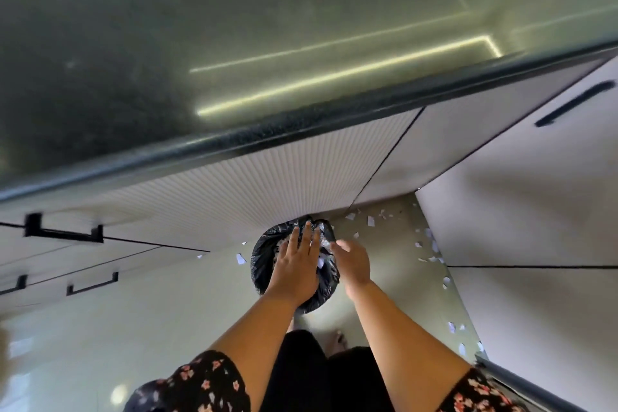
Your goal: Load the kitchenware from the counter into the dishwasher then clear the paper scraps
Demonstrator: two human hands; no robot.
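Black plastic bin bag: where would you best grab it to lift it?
Probably from above, at the bunched fold on the far rim of the black plastic bin bag: it stands up loose there, while elsewhere the plastic wraps smoothly over the rim.

Dark countertop (174,37) over white cabinets (254,177)

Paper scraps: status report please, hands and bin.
Left hand open over black-bagged bin. Right hand beside it, blurred, grip unclear. Paper scraps scattered on floor.

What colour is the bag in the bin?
Black and shiny; the bag shows best in the head view.
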